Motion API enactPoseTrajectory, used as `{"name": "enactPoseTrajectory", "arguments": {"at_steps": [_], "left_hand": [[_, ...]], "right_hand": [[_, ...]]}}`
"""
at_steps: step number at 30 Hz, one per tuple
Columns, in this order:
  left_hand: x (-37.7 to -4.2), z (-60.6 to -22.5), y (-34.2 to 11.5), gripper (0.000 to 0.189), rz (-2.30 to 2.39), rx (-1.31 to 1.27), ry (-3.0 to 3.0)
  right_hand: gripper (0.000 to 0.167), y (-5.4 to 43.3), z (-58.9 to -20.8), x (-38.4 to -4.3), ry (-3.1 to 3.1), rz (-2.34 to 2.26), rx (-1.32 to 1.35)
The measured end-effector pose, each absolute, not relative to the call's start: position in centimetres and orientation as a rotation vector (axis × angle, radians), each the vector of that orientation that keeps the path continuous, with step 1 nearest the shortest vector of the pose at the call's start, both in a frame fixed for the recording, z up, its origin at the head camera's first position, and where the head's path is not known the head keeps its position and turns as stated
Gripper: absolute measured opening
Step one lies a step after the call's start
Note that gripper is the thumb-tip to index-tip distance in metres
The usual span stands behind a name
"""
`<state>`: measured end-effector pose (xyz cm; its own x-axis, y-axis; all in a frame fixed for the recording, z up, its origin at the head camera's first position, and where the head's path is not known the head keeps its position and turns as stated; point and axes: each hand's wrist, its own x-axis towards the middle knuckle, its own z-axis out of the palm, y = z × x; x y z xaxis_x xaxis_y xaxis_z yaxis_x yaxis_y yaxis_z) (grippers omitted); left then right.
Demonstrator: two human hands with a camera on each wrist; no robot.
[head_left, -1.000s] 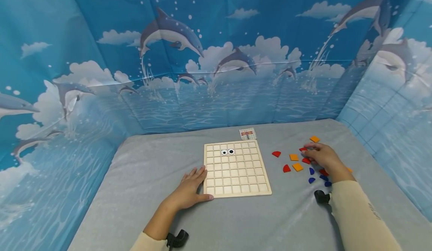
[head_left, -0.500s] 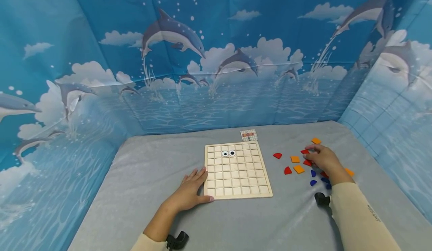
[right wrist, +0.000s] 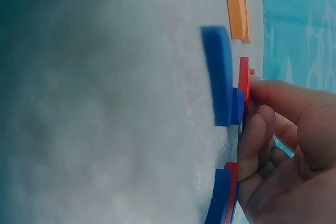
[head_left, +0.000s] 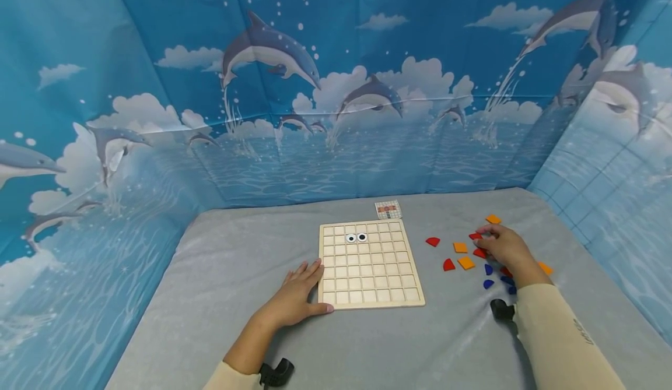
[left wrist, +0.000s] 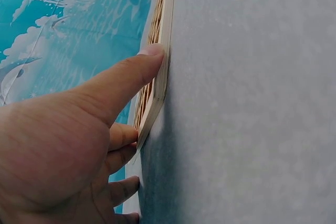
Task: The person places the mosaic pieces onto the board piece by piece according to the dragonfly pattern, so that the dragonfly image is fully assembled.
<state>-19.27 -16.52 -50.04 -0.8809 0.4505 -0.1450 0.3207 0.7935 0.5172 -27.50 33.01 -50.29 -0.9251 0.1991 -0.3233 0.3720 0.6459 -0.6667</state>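
A wooden grid board (head_left: 366,264) lies on the cloth, with two round eye tiles (head_left: 357,238) in its upper cells. My left hand (head_left: 294,299) rests at the board's near left corner. Its thumb touches the front edge, and its straight fingers lie along the left side; the left wrist view shows the thumb (left wrist: 149,53) against the rim. To the right, my right hand (head_left: 506,247) has thumb and index finger at a red quarter-circle tile (head_left: 475,236), pinching it. Another red tile (head_left: 480,253) lies just under the thumb; in the right wrist view it partly hides the pinch.
Orange square tiles (head_left: 465,263), blue rounded tiles (head_left: 489,269) and more red tiles (head_left: 433,242) lie scattered right of the board. A small pattern card (head_left: 388,209) lies behind the board. A dolphin-print curtain (head_left: 336,104) hangs behind the grey cloth (head_left: 220,273).
The view has shifted very slightly. Both hands keep their places, the left at the board and the right at the red tile.
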Motion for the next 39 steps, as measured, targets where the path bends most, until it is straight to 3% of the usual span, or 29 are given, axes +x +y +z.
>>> {"name": "enactPoseTrajectory", "arguments": {"at_steps": [9,18,30,39], "left_hand": [[-19.3,-50.1,-16.5,0.098,0.716,0.609,2.725],[-19.1,-50.0,-16.5,0.098,0.707,0.604,2.725],[-19.2,-50.3,-16.5,0.098,0.697,0.6,2.72],[-19.3,-50.1,-16.4,0.098,0.699,0.587,2.72]], "right_hand": [[0.048,33.3,-50.1,-27.5,2.564,-1.195,0.484],[0.057,32.7,-48.4,-27.3,2.551,-1.155,0.425],[0.055,28.0,-46.5,-26.7,2.579,-1.366,0.141],[0.048,24.3,-46.6,-26.9,2.504,-1.507,0.091]]}}
